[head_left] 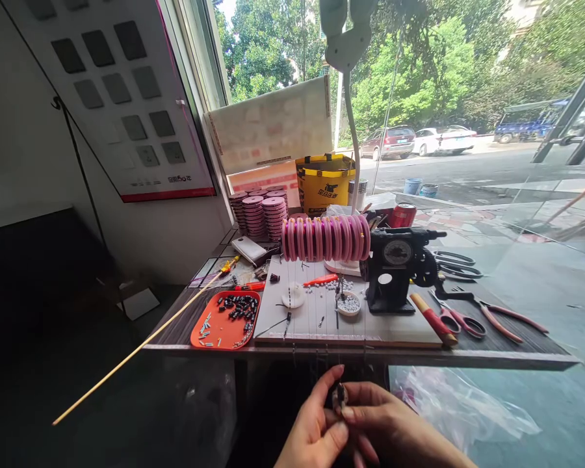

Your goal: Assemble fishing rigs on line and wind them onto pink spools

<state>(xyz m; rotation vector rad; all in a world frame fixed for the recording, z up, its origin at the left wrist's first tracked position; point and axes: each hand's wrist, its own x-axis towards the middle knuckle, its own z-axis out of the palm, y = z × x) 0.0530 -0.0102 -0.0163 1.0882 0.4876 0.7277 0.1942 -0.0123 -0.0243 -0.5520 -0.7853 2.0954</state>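
My left hand point(316, 426) and my right hand point(383, 413) meet at the bottom middle, just in front of the table's edge. Between their fingers is a small dark piece point(340, 395), partly hidden, perhaps a fishing-line fitting; its kind is unclear. My right thumb and forefinger pinch it. My left fingers close around its lower side, the forefinger pointing up. Above the hands, thin lines hang from a row of pink spools point(325, 238), mounted on a black hand-cranked winder point(392, 270). Small dark fittings point(287, 318) hang on some of these lines.
A white board point(273, 331) bears the winder and a dish of pale beads point(348, 303). Left is an orange tray point(199, 338) of black and metal bits, with a long stick point(136, 354) jutting out. Scissors point(461, 322) and pliers point(504, 318) lie right. Stacked spools point(273, 218) stand behind.
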